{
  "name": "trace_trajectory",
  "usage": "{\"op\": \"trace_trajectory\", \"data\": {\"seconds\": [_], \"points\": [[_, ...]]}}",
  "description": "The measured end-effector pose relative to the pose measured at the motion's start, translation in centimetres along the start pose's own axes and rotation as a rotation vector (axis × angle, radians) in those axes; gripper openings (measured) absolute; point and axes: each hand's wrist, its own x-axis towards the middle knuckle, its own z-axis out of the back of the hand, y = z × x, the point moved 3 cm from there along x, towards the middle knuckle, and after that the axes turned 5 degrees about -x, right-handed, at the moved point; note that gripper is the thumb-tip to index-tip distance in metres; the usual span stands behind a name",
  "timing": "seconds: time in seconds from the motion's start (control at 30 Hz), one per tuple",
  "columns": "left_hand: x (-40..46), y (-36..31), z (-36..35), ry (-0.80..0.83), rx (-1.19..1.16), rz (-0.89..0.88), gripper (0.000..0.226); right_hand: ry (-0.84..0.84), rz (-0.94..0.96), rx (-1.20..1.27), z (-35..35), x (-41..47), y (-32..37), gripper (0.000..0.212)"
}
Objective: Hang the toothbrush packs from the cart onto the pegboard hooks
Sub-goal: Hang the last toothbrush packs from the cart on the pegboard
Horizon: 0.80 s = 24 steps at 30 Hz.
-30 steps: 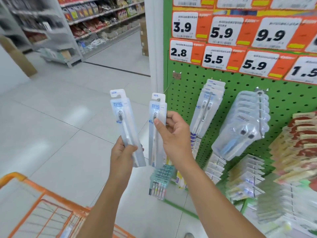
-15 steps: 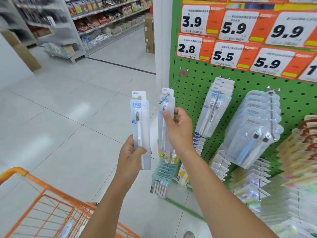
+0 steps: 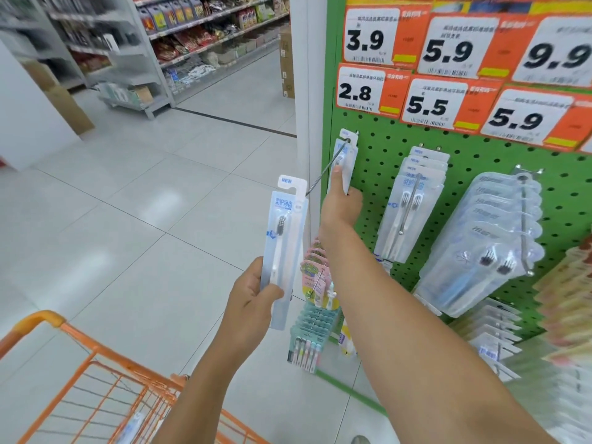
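My right hand [image 3: 341,206] holds a toothbrush pack [image 3: 346,158] against the green pegboard [image 3: 381,161]. The pack's hang hole is threaded on a long metal hook [image 3: 325,169] at the board's top left, pushed back near the board. My left hand [image 3: 253,299] grips the lower part of a second toothbrush pack [image 3: 283,245], upright, left of the board. The orange cart [image 3: 80,379] stands at the bottom left with another pack [image 3: 133,426] lying inside.
Other hooks to the right carry twin-brush packs [image 3: 411,200] and clear blister packs [image 3: 487,245]. Orange price tags [image 3: 448,59] line the top of the board. Lower hooks hold colourful brush sets [image 3: 312,328]. A white pillar [image 3: 307,91] borders the board; shelves [image 3: 192,43] stand across the tiled aisle.
My right hand has slid its pack along the hook from the tip back towards the pegboard. My left hand with the second pack has stayed about where it was.
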Motion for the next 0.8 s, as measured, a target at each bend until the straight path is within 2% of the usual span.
{"op": "trace_trajectory", "data": {"seconds": [0.1,0.13,0.2,0.27,0.33,0.4,0.43,0.53,0.7,0.8], "points": [[-0.1,0.1,-0.3,0.008,0.002,0.009,0.026,-0.015,-0.062,-0.018,0.7,-0.8,-1.5,0.063],[0.0,0.3,-0.3,0.006,-0.002,0.015,0.026,0.003,-0.067,-0.040,1.4,-1.5,-2.1,0.061],[0.1,0.7,-0.4,0.001,-0.008,0.029,0.022,0.081,-0.045,-0.058,3.5,-4.0,-3.0,0.031],[0.1,1.2,-0.4,0.000,-0.023,0.043,0.021,0.223,0.004,-0.047,5.8,-7.3,-3.2,0.029],[0.2,1.4,-0.5,0.007,-0.034,0.046,0.025,0.427,0.135,-0.005,7.1,-10.1,-2.4,0.029],[0.2,1.4,-0.8,0.013,-0.026,0.044,0.026,0.602,0.266,-0.065,7.3,-11.8,-1.3,0.025],[0.2,1.4,-1.0,0.012,-0.024,0.050,0.025,0.634,0.311,-0.106,7.2,-12.1,-1.0,0.021],[0.1,1.4,-1.5,-0.007,-0.029,0.063,0.024,0.573,0.430,-0.210,6.9,-12.0,-0.6,0.013],[0.6,1.7,-1.8,-0.034,0.035,0.080,0.026,0.428,0.376,-0.216,6.8,-10.5,-1.2,0.008],[1.0,1.8,-2.0,-0.039,0.037,0.083,0.028,0.405,0.388,-0.234,6.6,-9.9,-1.5,0.007]]}}
